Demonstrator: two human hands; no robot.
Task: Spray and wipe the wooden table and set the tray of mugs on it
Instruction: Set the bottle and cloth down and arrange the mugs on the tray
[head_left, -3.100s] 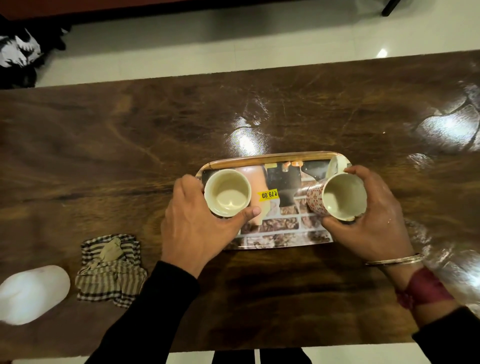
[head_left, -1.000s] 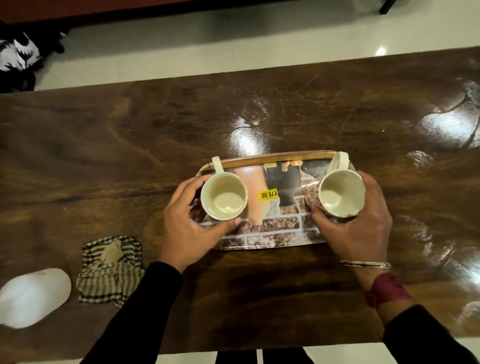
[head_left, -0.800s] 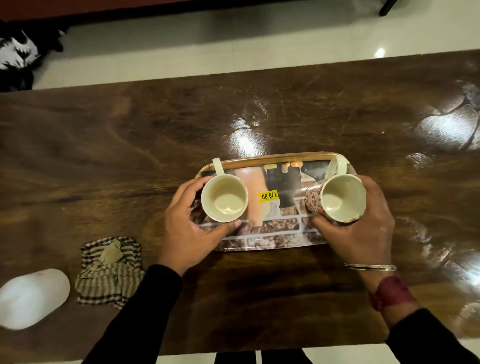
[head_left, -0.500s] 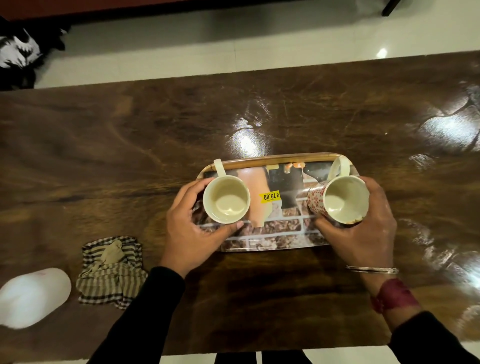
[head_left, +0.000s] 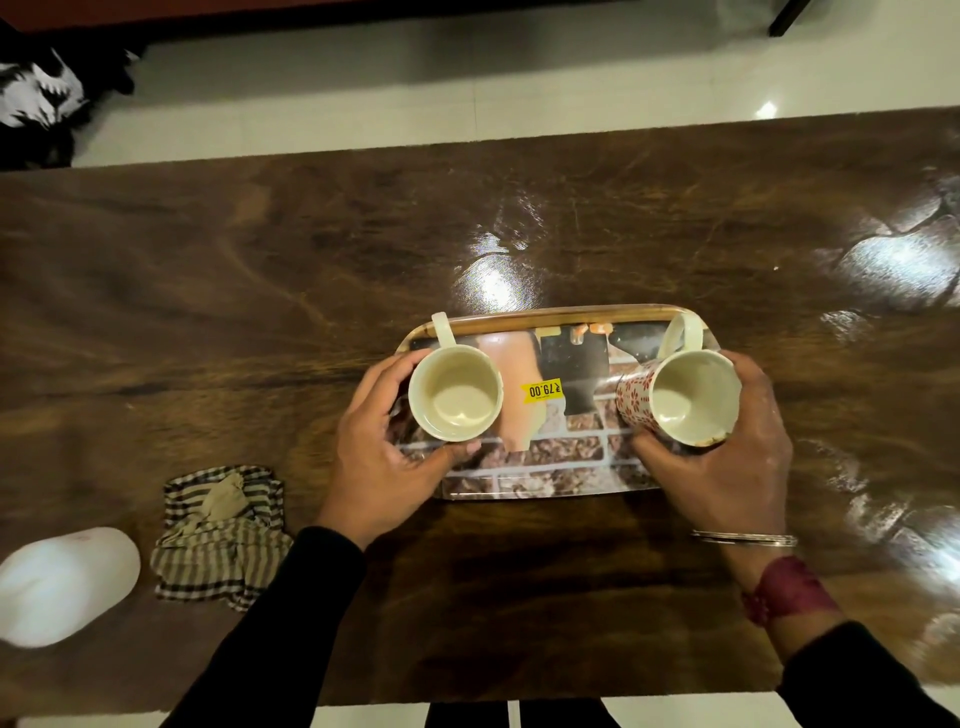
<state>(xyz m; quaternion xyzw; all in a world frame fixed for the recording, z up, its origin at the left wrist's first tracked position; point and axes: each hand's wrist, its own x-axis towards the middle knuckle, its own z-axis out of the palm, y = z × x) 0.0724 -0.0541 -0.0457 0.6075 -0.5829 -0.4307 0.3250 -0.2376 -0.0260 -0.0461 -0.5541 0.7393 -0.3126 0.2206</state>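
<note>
This looks like a room in a home, and I'm standing at a low, glossy wooden table (head_left: 260, 291) with a dark swirling grain, the ceiling light glaring off it at twelve o'clock. Beyond its far edge runs pale, shiny tiled floor (head_left: 467, 104). At eleven o'clock a black-and-white patterned cloth or bag (head_left: 41, 98) lies heaped on that floor; I can't tell which. On the table, a printed serving tray (head_left: 545, 473) carries a yellow price sticker (head_left: 542, 389), and a crumpled striped rag (head_left: 221, 540) lies at eight o'clock.
</note>
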